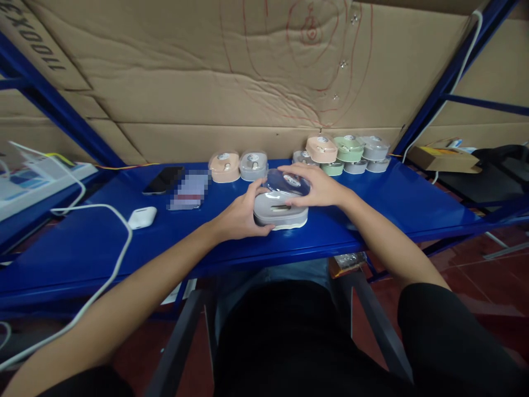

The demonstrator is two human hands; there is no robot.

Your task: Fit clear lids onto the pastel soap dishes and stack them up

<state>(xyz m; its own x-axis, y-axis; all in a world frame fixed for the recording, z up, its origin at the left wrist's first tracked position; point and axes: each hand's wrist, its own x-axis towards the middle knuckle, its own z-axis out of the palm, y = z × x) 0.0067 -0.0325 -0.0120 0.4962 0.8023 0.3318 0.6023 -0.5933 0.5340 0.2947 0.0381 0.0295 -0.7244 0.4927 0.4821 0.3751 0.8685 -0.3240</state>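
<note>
A grey oval box (281, 212) with rounded corners and a pale base rests at the front edge of the blue table. Its clear, glossy lid (285, 182) carries a round sticker and stands tilted up at the back. My left hand (246, 212) is wrapped round the left side of the box, thumb low at the front. From the right, my right hand (320, 187) grips the lid and the box's right side, with the fingers over the top. A dark slot shows in the box's upper face; the rest of the inside cannot be made out.
Behind stand a peach box (224, 167), a grey box (253, 165) and a two-level stack of similar boxes (349, 149). To the left lie two phones (188, 190), a white earbud case (142, 218) and a white cable (124, 242). Blue metal posts (430, 82) frame a cardboard backing.
</note>
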